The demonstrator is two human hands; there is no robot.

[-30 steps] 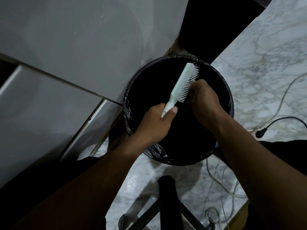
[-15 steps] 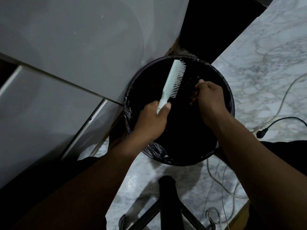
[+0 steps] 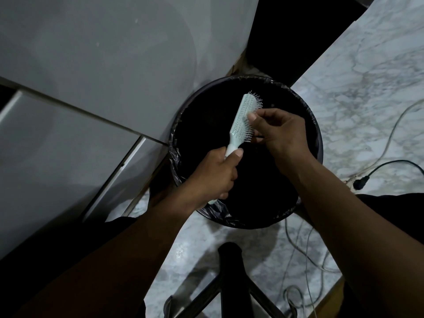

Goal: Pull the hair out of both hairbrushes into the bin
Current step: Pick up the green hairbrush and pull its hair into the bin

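A pale mint hairbrush is held over the round black bin, which has a black liner. My left hand grips its handle, bristles facing right. My right hand is at the bristles, thumb and fingertips touching the pins near the head's middle. Any hair on the brush or in the fingers is too dark to make out. Only this one brush is in view.
Grey cabinet panels stand to the left of the bin. The marble floor carries a black cable with a plug and pale cords at the right. A dark stool leg or stand rises below the bin.
My right hand had drawn away from the brush over the bin half a second ago; it is now back on the bristles. The brush has tilted a little and shifted slightly.
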